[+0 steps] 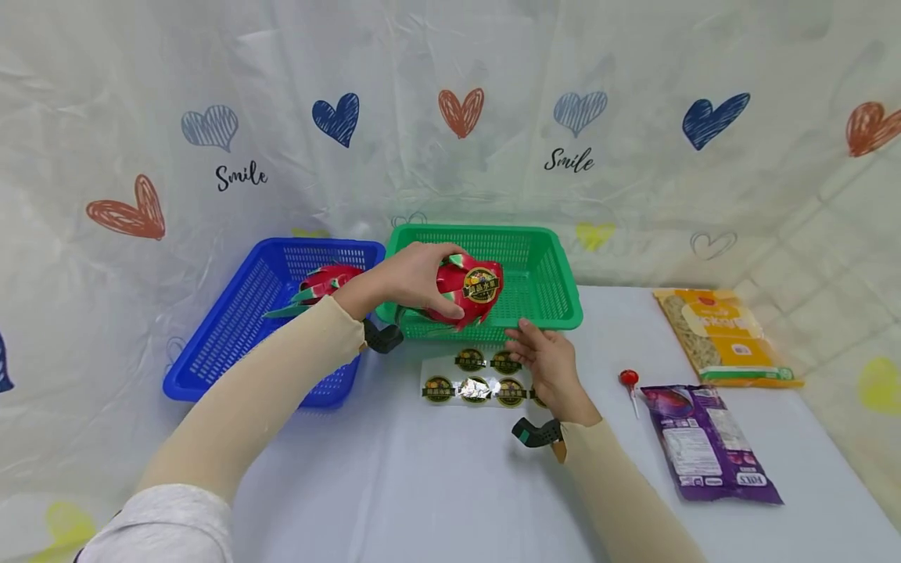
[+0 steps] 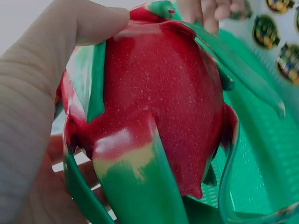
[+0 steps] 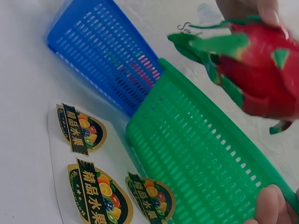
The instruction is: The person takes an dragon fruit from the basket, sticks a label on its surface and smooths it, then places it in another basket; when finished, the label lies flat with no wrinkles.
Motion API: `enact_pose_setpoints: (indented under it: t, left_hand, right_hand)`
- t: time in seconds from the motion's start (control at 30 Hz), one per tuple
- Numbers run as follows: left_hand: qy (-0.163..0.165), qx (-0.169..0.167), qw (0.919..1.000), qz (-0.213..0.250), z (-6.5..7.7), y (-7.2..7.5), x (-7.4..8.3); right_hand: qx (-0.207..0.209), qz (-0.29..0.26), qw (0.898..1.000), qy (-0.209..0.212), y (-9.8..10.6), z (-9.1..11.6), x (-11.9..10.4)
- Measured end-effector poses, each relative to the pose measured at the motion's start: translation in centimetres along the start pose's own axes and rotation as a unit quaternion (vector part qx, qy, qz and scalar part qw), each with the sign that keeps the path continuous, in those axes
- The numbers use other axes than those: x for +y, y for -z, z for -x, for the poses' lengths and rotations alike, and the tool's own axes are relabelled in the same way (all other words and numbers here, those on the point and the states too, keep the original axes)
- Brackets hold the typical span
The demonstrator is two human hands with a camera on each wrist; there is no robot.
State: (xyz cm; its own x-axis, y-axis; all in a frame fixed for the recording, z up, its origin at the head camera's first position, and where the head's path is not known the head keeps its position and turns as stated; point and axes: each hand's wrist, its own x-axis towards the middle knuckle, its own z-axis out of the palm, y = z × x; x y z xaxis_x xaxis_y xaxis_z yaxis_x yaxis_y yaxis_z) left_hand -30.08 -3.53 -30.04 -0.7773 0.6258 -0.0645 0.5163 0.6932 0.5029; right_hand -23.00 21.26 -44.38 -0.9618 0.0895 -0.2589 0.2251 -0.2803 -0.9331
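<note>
Left hand gripping dragon fruit (stickered) over green basket, right hand loose, blue basket alongside

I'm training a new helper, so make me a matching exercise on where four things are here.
1. Stickered dragon fruit
2. Red lollipop
3. Sticker sheet
4. Other dragon fruit

A. Inside the blue basket
B. In the left hand
C. Beside the purple packet
D. In front of the green basket

Pairs: 1-B, 2-C, 3-D, 4-A
</note>
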Motion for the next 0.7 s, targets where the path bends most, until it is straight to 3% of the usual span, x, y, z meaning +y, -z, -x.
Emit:
enact_pose_setpoints:
  t: [0.3,0.7]
  left_hand:
    - [0.020,-0.024,0.9993,-0.022,-4.9,-0.7,-1.4]
    - [0.055,-0.068,0.9958,-0.024,-10.2,-1.7,-2.4]
  right_hand:
    - [0.006,-0.006,1.000,0.003,0.2,0.1,0.4]
    - [0.018,0.002,1.000,0.022,-0.1,-0.2,0.6]
